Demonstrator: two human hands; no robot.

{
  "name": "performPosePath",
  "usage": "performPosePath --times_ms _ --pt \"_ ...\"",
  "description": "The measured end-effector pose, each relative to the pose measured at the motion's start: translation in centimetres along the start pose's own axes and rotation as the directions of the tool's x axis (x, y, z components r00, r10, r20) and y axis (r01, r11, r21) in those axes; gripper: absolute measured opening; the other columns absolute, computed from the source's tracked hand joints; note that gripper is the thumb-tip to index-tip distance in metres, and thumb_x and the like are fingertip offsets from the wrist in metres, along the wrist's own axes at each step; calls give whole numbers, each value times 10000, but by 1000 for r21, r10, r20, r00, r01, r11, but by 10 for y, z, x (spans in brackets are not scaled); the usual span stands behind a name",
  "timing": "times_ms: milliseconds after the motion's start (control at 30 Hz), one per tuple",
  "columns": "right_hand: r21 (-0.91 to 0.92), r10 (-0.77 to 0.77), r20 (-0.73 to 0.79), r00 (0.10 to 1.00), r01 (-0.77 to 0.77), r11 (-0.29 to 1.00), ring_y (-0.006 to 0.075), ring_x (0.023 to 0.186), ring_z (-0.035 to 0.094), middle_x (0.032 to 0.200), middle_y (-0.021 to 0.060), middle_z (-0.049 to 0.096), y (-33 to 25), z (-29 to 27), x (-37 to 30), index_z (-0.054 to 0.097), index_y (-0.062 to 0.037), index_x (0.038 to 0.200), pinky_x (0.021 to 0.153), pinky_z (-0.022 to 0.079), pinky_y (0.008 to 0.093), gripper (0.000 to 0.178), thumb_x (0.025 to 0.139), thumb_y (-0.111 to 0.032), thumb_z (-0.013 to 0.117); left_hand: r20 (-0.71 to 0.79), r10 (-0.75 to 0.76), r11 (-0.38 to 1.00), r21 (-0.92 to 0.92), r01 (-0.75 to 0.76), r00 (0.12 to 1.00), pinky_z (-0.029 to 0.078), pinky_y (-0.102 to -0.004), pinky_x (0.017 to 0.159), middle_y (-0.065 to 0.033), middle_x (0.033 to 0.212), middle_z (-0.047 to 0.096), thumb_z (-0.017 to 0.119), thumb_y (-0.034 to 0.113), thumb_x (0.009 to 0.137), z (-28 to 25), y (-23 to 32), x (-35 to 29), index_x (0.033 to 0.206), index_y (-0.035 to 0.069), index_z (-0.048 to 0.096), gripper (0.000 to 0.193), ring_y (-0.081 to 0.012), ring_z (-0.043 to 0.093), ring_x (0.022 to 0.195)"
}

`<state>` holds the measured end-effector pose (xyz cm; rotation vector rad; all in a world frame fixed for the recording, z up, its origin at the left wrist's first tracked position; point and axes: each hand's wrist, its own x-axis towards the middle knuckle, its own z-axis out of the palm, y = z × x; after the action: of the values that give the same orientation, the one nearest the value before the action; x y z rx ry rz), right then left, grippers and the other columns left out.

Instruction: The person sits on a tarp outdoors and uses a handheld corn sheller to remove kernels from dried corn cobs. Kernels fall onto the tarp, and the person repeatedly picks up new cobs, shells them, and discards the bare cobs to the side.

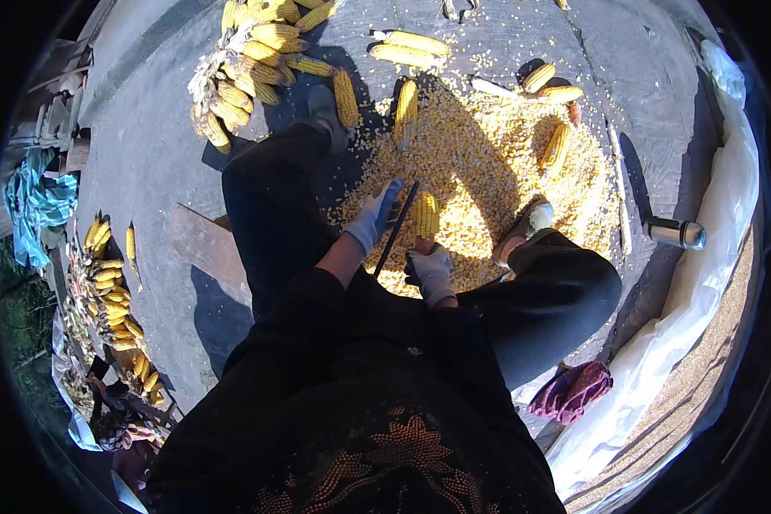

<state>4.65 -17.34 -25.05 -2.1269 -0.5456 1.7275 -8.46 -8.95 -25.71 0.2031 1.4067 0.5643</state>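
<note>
Both my hands wear pale gloves and work between my knees. A yellow corn cob (426,214) stands out from my right hand (433,272), whose fingers are wrapped round its lower end. Just left of the cob, a thin dark rod (398,227) slants up from my lap. My left hand (373,216) is beside this rod, fingers stretched forward and apparently holding nothing; the rod's side of the palm is hidden. Beneath and beyond both hands spreads a heap of loose corn kernels (463,146). An ear of corn (406,111) lies on its far edge.
A pile of corn ears (253,64) is at the far left, beyond my left foot. Several ears, including one (556,147), lie on the kernels. A metal flask (675,233), plastic sheeting (702,257) and purple cloth (571,391) are at right. A wooden board (206,244) lies left.
</note>
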Motion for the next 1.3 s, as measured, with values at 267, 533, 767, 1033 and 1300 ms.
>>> performPosePath --times_ms 267,533,767,1033,1300 --pt "-394 -30 11 999 32 919 386 922 611 921 254 630 28 21 17 588 27 933 793 487 421 439 655 -296 696 165 60 988 -149 -35 984 483 -333 715 -34 993 584 728 439 753 20 -11 24 1190 78 522 603 -161 563 848" --pt "-263 -129 7 992 126 957 304 763 637 806 170 642 9 17 -16 571 8 854 676 509 396 335 666 -237 702 -40 152 983 108 -147 988 488 -277 570 -76 922 631 780 289 722 20 -36 68 1089 -28 552 536 -130 600 681" --pt "-180 22 12 1000 -20 984 260 682 635 735 145 636 5 5 -19 572 14 818 621 512 364 274 682 -197 680 121 98 995 -18 -96 988 484 -296 655 -74 923 624 770 370 718 15 -41 81 1012 20 595 490 -151 599 762" --pt "-365 -106 -31 994 87 927 352 825 642 853 220 647 -13 14 -25 567 19 918 709 501 413 309 738 -225 623 -16 137 991 -1 -137 990 507 -278 611 -77 760 628 753 183 760 37 -3 29 993 16 553 350 -162 612 714" --pt "-200 110 48 993 -99 975 299 751 654 795 179 648 -18 7 -27 569 15 907 669 516 374 318 706 -214 659 162 31 990 -140 -8 986 534 -346 632 -60 844 620 736 289 784 20 -17 48 1005 70 568 354 -196 628 726"
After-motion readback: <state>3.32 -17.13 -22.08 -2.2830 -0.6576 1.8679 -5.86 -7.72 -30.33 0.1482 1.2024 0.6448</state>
